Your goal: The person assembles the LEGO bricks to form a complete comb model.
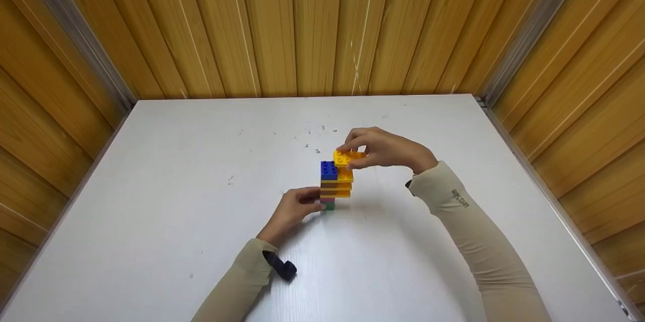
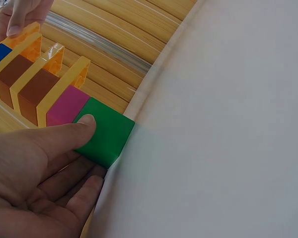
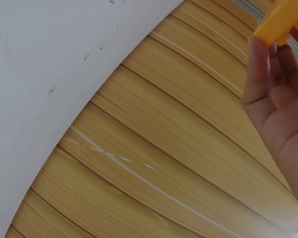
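Observation:
A tower of toy building bricks stands on the white table. Its base is a green brick [image 2: 109,131], with a pink brick [image 2: 67,105] above it. Higher up, brown bricks [image 2: 38,94] alternate with yellow plates [image 2: 64,93] that jut out to the right. On top, at the left side, sits a blue brick [image 1: 329,170]. My left hand [image 1: 295,208] grips the green brick, thumb on its near face and fingers behind. My right hand [image 1: 385,148] pinches another yellow brick [image 3: 282,21] just above the top yellow plate, beside the blue brick; whether they touch I cannot tell.
The white table [image 1: 201,161] carries small dark marks beyond the tower. Wood-patterned panels [image 1: 312,29] enclose the back and both sides, with metal posts [image 1: 534,24] at the corners. A black strap [image 1: 280,265] hangs at the left cuff.

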`<state>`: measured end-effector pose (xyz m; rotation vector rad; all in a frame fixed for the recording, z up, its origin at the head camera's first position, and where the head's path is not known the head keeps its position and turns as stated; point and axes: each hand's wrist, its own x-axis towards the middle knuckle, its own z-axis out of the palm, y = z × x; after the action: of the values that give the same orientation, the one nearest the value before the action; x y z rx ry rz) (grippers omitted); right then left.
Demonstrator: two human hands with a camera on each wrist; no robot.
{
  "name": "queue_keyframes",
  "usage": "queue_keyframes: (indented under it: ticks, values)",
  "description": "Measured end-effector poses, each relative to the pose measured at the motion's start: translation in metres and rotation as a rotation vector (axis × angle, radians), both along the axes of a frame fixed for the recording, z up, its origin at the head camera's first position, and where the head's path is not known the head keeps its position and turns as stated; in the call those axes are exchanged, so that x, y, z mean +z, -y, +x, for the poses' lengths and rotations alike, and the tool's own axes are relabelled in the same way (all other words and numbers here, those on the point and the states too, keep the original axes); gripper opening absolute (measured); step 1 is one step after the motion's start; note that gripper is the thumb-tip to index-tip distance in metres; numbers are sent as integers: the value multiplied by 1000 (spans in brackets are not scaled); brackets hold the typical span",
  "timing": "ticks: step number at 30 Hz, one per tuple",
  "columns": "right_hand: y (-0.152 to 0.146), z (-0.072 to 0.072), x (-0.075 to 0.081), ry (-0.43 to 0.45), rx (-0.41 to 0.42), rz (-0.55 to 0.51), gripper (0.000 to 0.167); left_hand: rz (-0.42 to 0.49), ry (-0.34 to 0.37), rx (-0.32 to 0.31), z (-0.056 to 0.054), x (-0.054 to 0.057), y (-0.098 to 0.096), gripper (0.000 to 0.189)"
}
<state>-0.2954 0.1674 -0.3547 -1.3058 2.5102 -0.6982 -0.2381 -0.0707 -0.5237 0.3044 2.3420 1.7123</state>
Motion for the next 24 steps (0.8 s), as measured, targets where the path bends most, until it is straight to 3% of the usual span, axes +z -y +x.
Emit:
queue_keyframes:
  ticks: [7, 17, 24]
  values:
    - [9, 2, 1, -14, 29, -7, 40, 33, -11, -17, 1, 0, 1, 44]
    - [20, 4, -2, 5, 67, -17, 40, 12, -5, -21, 0, -1, 1, 42]
    - [23, 5, -1, 8, 49, 6, 40, -18, -2, -14, -1, 1, 2, 43]
